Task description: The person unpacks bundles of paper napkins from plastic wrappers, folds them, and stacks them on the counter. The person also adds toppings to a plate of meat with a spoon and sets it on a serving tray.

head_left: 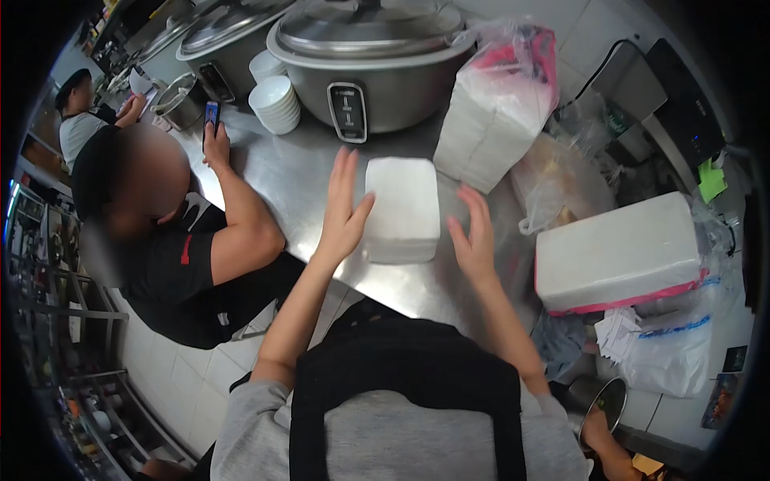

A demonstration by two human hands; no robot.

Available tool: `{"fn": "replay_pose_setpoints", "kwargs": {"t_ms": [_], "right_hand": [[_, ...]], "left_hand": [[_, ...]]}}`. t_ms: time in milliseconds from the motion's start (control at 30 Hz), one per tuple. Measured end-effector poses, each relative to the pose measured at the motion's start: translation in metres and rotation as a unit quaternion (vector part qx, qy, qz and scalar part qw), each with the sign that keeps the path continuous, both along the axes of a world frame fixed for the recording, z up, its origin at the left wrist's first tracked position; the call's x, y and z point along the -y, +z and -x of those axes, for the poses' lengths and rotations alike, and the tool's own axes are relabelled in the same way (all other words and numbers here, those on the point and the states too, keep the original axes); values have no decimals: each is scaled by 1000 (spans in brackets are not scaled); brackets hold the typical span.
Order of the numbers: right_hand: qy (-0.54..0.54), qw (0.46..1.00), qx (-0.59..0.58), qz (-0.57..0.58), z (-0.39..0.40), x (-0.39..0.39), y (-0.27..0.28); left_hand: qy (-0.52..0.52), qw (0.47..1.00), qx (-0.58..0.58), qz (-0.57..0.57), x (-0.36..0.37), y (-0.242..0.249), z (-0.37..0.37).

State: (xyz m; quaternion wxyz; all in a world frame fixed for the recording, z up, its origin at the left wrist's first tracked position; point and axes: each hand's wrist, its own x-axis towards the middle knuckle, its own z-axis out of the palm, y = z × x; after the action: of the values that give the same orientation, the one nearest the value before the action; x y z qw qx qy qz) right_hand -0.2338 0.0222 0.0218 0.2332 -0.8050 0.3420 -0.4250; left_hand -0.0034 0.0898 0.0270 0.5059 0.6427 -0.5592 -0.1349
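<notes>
A white stack of paper napkins [403, 210] lies on the steel counter [297, 180] in front of me. My left hand [343, 210] is flat and open against the stack's left side, thumb touching it. Just right of the stack, my right hand [475, 232] hovers open with fingers spread, holding nothing. I wear a grey shirt and a black apron.
A large rice cooker [365, 60] stands behind the stack, with stacked white bowls [275, 104] to its left. Bagged napkin packs [497, 104] and a white pack with a pink edge [618, 252] sit right. A person in black [172, 240] leans on the counter at left, holding a phone [212, 114].
</notes>
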Motion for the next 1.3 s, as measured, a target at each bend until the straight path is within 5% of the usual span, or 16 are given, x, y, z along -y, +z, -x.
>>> {"fn": "replay_pose_setpoints", "kwargs": {"t_ms": [67,200,267,367,467,633,733,833,967,1033,1300], "right_hand": [[23,999,-41,19,-31,8,8],[-28,961,-239,140,-86,18,-24],[-3,960,-259,105,-86,20,-60],[29,948,-309,76,-84,30,-53],[-14,965,-234,-116,-67,43,-51],[24,973,-217,-77,-32,57,-61],[119,980,-145,63,-13,38,-10],[242,941,-230,51,-5,25,8],[255,922,-277,86,-15,13,12],[252,929,-270,-26,-15,19,13],[291,928,-195,-127,-12,45,6]], "left_hand": [[-90,980,170,49,14,27,9],[-70,949,307,-12,48,-24,23],[-41,952,278,-123,41,-69,23],[-46,954,266,-131,40,-65,22],[-26,960,234,-152,36,-55,26],[-118,987,106,-31,30,-65,-8],[-153,978,122,-77,1,-18,-18],[-217,965,102,-105,-25,-5,-25],[-237,951,188,-67,-31,-12,-26],[-236,955,162,-77,-28,-11,-28],[-232,966,99,-63,-21,-15,-31]]}}
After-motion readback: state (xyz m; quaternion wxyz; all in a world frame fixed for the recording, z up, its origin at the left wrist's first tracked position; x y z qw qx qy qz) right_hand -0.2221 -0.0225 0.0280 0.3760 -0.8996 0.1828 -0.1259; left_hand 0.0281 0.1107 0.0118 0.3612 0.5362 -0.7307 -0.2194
